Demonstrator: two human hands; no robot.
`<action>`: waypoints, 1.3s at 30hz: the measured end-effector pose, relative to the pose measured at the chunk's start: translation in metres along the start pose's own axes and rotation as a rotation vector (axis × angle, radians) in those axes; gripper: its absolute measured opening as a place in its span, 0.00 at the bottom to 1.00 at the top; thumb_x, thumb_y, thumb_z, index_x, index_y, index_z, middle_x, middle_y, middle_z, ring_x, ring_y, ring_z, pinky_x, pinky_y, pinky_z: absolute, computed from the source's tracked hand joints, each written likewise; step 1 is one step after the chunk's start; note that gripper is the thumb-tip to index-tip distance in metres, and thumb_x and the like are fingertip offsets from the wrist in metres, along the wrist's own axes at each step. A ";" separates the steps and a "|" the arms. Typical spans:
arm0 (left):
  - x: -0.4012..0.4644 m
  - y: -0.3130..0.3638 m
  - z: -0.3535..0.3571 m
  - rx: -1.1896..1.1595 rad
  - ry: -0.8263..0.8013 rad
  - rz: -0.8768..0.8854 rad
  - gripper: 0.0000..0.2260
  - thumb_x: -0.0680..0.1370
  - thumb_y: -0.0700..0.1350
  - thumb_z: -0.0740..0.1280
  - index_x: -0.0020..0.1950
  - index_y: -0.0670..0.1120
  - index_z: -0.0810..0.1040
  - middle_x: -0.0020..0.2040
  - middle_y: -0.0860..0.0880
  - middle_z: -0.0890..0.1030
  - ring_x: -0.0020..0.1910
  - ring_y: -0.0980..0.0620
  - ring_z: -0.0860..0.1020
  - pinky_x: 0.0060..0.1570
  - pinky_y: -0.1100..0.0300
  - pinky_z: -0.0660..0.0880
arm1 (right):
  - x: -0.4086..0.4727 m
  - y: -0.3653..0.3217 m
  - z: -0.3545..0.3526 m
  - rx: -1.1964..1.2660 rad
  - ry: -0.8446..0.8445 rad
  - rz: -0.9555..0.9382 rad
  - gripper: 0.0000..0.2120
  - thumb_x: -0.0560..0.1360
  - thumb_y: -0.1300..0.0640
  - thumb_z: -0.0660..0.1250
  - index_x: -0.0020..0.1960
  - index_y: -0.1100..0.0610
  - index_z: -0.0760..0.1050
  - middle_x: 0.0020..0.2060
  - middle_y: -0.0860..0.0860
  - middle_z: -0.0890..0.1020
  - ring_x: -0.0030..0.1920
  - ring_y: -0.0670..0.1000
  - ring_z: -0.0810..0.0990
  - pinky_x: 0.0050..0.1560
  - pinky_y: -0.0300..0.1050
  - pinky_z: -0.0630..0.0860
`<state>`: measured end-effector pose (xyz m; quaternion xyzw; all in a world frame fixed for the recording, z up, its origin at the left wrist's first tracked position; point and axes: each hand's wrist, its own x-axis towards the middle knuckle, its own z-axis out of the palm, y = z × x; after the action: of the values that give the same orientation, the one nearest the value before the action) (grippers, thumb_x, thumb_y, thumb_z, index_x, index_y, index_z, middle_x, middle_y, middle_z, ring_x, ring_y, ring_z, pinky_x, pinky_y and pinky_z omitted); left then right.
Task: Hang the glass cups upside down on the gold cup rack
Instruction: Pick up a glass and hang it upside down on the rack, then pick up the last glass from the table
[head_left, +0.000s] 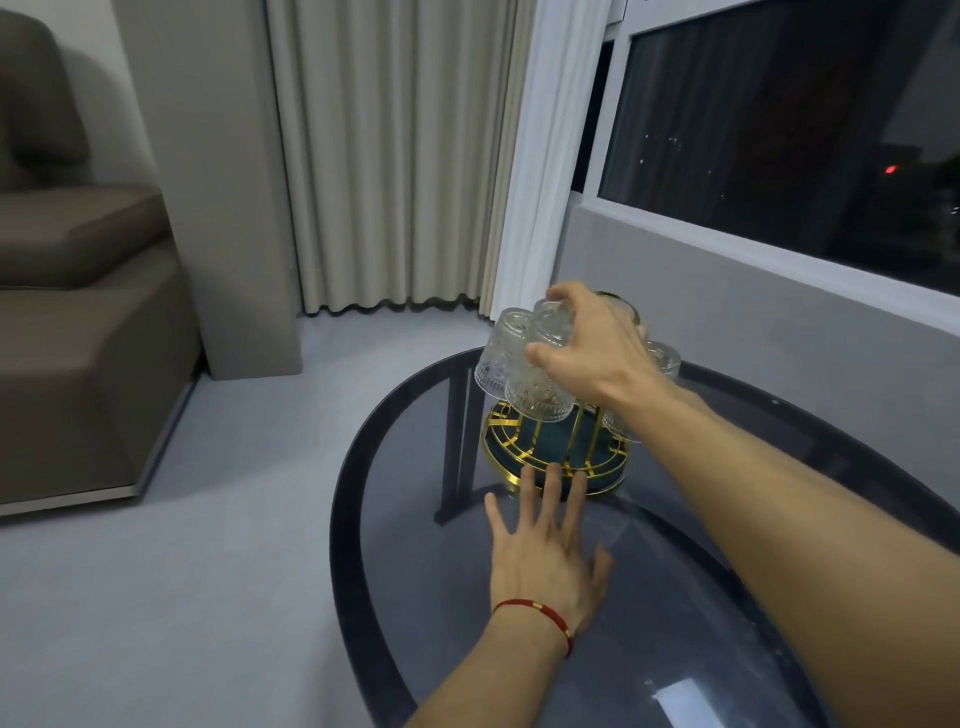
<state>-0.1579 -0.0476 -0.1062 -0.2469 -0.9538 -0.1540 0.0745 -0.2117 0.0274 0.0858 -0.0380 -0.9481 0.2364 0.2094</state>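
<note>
The gold cup rack (511, 457) with a dark teal base stands on the round smoked-glass table (363, 499). Several patterned glass cups hang upside down on it. My right hand (587, 348) grips the base of the nearest glass cup (540, 384) from above, holding it upside down over the rack. Another cup (498, 358) hangs just left of it, and one more (665, 358) shows behind my wrist. My left hand (545, 540) lies flat on the table, fingers spread, with its fingertips touching the rack's front rim. My right forearm hides part of the rack.
A grey sofa (78, 338) stands at the left. Beige curtains (395, 156) and a white sheer hang behind the table. A grey wall with a dark window (779, 130) runs along the right. Pale floor surrounds the table.
</note>
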 end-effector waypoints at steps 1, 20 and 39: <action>0.000 0.000 0.000 0.000 0.007 0.003 0.34 0.81 0.61 0.50 0.82 0.54 0.39 0.84 0.48 0.43 0.81 0.42 0.37 0.74 0.29 0.39 | 0.001 0.002 0.004 0.004 -0.009 0.016 0.32 0.73 0.48 0.74 0.74 0.52 0.69 0.63 0.53 0.82 0.67 0.59 0.77 0.74 0.67 0.60; -0.004 0.004 -0.011 -0.003 -0.001 -0.026 0.33 0.80 0.60 0.55 0.83 0.53 0.47 0.84 0.48 0.48 0.82 0.43 0.45 0.75 0.31 0.50 | -0.090 0.050 -0.018 -0.231 0.034 -0.071 0.29 0.79 0.45 0.65 0.78 0.53 0.65 0.76 0.57 0.68 0.78 0.59 0.65 0.78 0.63 0.53; -0.042 0.143 -0.043 -0.408 0.187 0.223 0.30 0.76 0.55 0.66 0.77 0.48 0.64 0.72 0.47 0.70 0.73 0.46 0.63 0.69 0.47 0.68 | -0.208 0.208 -0.037 0.228 0.239 0.761 0.51 0.68 0.46 0.81 0.81 0.55 0.56 0.70 0.57 0.79 0.71 0.64 0.75 0.70 0.61 0.62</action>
<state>-0.0483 0.0382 -0.0384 -0.3454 -0.8588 -0.3562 0.1276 -0.0125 0.1920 -0.0599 -0.3897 -0.8030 0.3943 0.2187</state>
